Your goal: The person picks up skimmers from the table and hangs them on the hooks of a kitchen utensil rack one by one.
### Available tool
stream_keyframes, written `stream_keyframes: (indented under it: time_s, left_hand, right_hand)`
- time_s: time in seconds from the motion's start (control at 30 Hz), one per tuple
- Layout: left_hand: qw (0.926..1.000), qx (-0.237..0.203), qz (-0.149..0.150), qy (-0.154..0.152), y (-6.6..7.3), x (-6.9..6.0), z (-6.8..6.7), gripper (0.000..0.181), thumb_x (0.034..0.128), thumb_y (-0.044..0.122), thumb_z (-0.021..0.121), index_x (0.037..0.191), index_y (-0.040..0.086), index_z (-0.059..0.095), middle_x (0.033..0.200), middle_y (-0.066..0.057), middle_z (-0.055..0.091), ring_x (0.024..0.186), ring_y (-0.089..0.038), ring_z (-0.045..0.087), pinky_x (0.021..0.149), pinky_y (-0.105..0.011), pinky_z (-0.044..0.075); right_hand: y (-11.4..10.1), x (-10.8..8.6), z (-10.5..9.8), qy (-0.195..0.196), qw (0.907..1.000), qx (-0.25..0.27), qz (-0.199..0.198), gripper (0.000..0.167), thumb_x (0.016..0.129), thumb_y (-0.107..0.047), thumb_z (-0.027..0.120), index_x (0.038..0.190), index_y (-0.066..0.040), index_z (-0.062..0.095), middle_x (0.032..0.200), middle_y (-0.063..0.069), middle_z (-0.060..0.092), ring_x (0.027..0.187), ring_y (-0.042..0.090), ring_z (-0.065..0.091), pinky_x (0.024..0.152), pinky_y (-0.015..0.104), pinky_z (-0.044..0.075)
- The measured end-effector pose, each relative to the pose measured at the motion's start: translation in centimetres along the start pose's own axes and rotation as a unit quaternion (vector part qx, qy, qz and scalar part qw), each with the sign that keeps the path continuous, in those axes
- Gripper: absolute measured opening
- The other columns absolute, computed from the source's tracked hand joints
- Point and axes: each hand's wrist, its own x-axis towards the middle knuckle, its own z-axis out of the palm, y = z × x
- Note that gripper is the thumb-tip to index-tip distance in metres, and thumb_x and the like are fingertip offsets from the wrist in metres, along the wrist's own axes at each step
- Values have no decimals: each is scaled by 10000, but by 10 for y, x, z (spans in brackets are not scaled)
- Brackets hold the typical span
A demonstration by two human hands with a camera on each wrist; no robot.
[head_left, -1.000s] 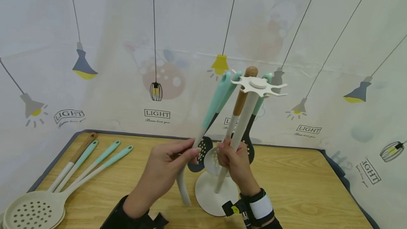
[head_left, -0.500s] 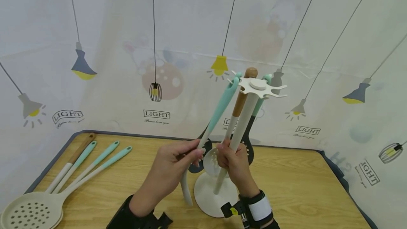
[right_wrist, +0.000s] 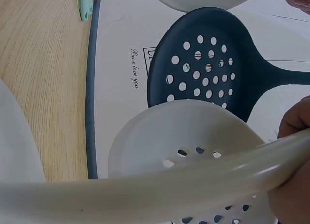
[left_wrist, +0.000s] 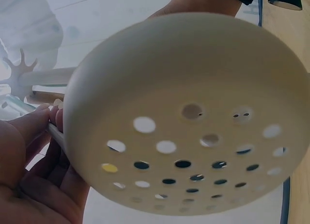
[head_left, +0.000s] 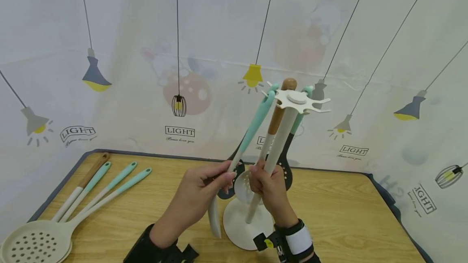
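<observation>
With thumb and fingers, my left hand (head_left: pixel 201 190) pinches the white shaft of a slotted skimmer with a mint handle (head_left: pixel 258 117). Its cream, hole-dotted head (left_wrist: pixel 193 79) fills the left wrist view. The handle's top end meets the left prongs of a white utensil stand (head_left: pixel 297 98); whether a prong passes through its hole I cannot tell. My right hand (head_left: pixel 272 190) grips the stand's pole. On the stand hang a dark skimmer (right_wrist: pixel 203 50), a white slotted utensil with a brown handle (head_left: pixel 276 121) and a dark slotted utensil with a mint handle (head_left: pixel 286 167).
The stand's round base (head_left: pixel 241 230) is on the wooden table (head_left: pixel 347 206). At the table's left lie several utensils, among them a white skimmer (head_left: pixel 40 240) with holes, their handles pointing to the back. A printed cloth (head_left: pixel 219 23) hangs behind.
My left hand has moved slightly right, bringing the skimmer's handle end from beside the stand to its left prongs. My right hand keeps its grip on the pole.
</observation>
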Motion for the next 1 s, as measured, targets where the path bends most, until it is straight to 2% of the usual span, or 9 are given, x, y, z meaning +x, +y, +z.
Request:
stream_keyframes:
  time_s: [0.13,0.3,0.53,0.77,1.0]
  left_hand:
    - [9999,-148,23,-35,-2,0,0,336,998,199,642,1285,30,685,973,-160,737,790,-32,659,722,-291,605]
    - [9992,-377,-66,-74,-5,0,3,352,999,220,643,1291,27,679,988,-163,738,798,-41,673,744,-264,602]
    - [9993,-371,44,10,-9,-1,8,337,996,216,648,1264,17,691,966,-121,741,818,-55,687,774,-324,616]
    - [9997,-6,-10,234,-15,-2,12,325,979,271,673,1236,75,720,1102,-74,768,954,-94,735,825,-242,598]
    - [9965,627,37,560,-22,-8,15,241,940,230,723,1143,106,766,1033,47,767,879,-55,662,836,-279,576]
  right_hand:
    - [0,0,0,5,10000,5,0,294,1011,-10,461,724,-60,427,569,44,293,469,201,256,401,362,179]
    - [0,-1,0,57,9999,-53,71,297,1009,-19,461,718,-74,429,573,37,297,473,196,263,406,353,185]
    - [0,-1,0,85,9999,-70,109,299,1007,-10,458,721,-94,457,573,39,306,477,196,275,413,354,195]
    - [0,0,2,136,9999,22,101,307,1002,-7,470,708,-95,451,568,33,294,470,196,256,410,356,175]
    - [0,-1,1,193,9997,-69,122,310,1004,-12,470,707,-102,458,568,32,306,477,193,274,415,352,194]
